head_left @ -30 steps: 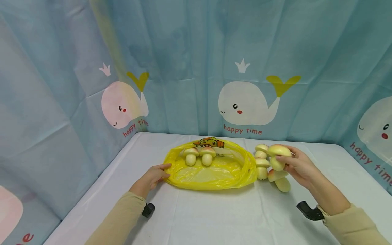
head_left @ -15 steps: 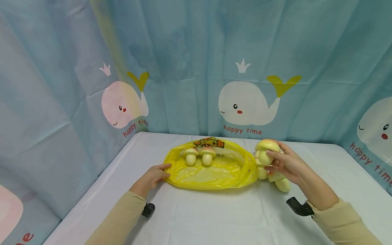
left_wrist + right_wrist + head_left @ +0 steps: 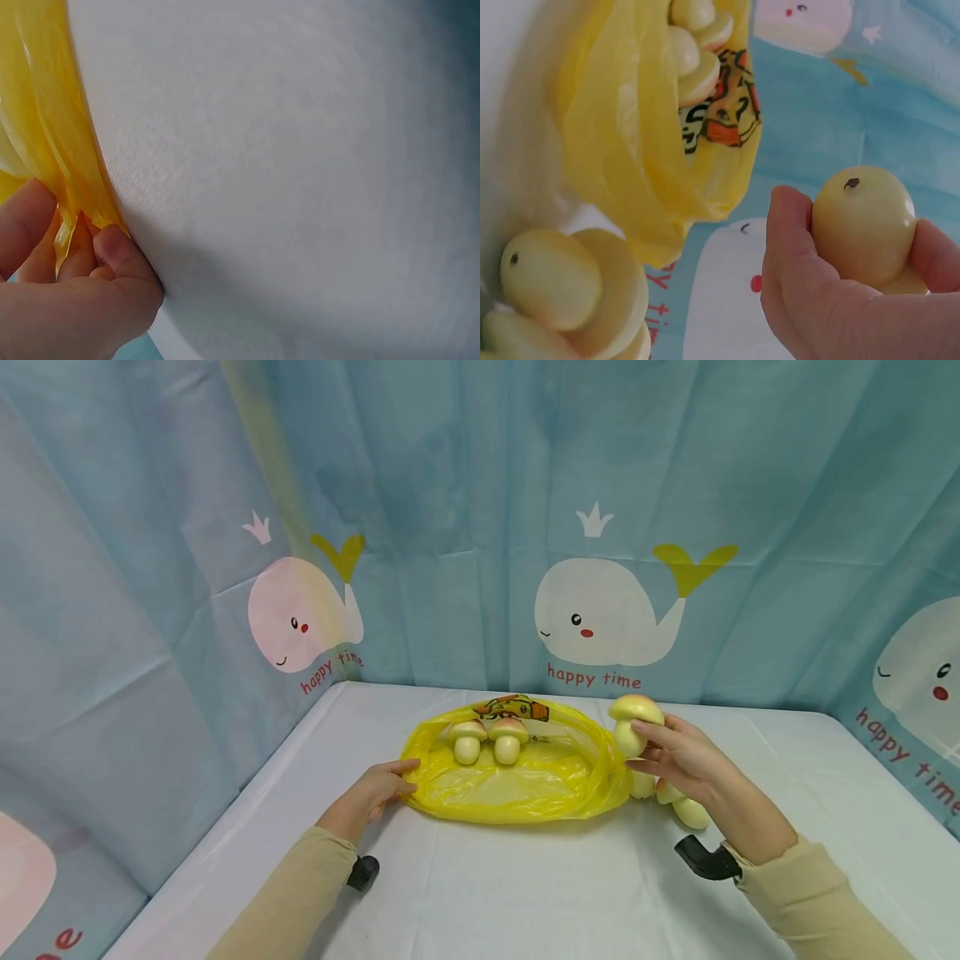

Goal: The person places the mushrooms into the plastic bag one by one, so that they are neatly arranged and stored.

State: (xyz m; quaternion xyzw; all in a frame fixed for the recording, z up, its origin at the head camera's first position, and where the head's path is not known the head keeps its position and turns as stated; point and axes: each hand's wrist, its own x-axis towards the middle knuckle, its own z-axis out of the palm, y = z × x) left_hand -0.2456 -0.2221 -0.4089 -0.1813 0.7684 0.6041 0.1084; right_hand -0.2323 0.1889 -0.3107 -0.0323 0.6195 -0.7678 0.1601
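A yellow plastic bag (image 3: 510,806) lies with its mouth spread wide. Two toy mushrooms (image 3: 507,745) with pinkish caps sit inside it, side by side. At the bag's left end my left hand (image 3: 378,789) pinches the rim; the left wrist view shows the gathered plastic (image 3: 64,135) between thumb and fingers. My right hand (image 3: 686,758) grips another toy mushroom (image 3: 628,727) by its stem, raised beside the bag's right rim. In the right wrist view this mushroom's rounded stem end (image 3: 864,221) faces the camera. Beneath the right hand lie more mushrooms (image 3: 688,810), partly hidden.
The table has a white cloth (image 3: 510,893). Behind it hangs a blue curtain (image 3: 465,610) printed with whales. Loose mushrooms (image 3: 562,285) lie close to the bag's right end. A black wrist strap piece (image 3: 705,860) juts from the right sleeve.
My right hand has carried its mushroom leftward from above the loose mushrooms to the bag's right rim. The left hand and the bag have stayed where they were.
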